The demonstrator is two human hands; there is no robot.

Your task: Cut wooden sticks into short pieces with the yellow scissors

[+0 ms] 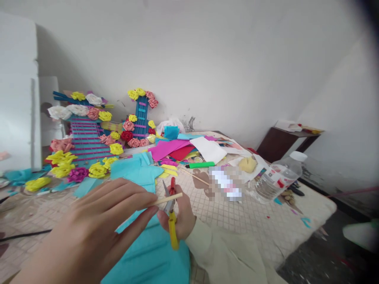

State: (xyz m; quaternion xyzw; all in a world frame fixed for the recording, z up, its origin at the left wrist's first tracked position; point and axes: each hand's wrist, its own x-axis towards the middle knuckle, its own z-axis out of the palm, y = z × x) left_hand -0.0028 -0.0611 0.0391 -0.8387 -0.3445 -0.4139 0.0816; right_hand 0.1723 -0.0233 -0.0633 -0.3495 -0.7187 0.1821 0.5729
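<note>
My left hand (100,221) pinches a pale wooden stick (173,198) between thumb and fingertips, its free end pointing right. My right hand (184,215) is closed round a pair of scissors (173,232) with a yellow handle loop below and a red one above. The metal blades are parted and point up and left, overlapping the stick in this view; whether they touch it I cannot tell. Under both hands lies a large piece of turquoise paper (154,248). Another turquoise piece (134,169) is just beyond my left hand.
Two blue panels trimmed with paper flowers, one large (89,138) and one narrow (141,116), lean at the back. Coloured paper sheets (167,150), a green marker (202,165) and a blurred-out rectangle (226,183) lie mid-table. A tilted water bottle (274,179) is at the right.
</note>
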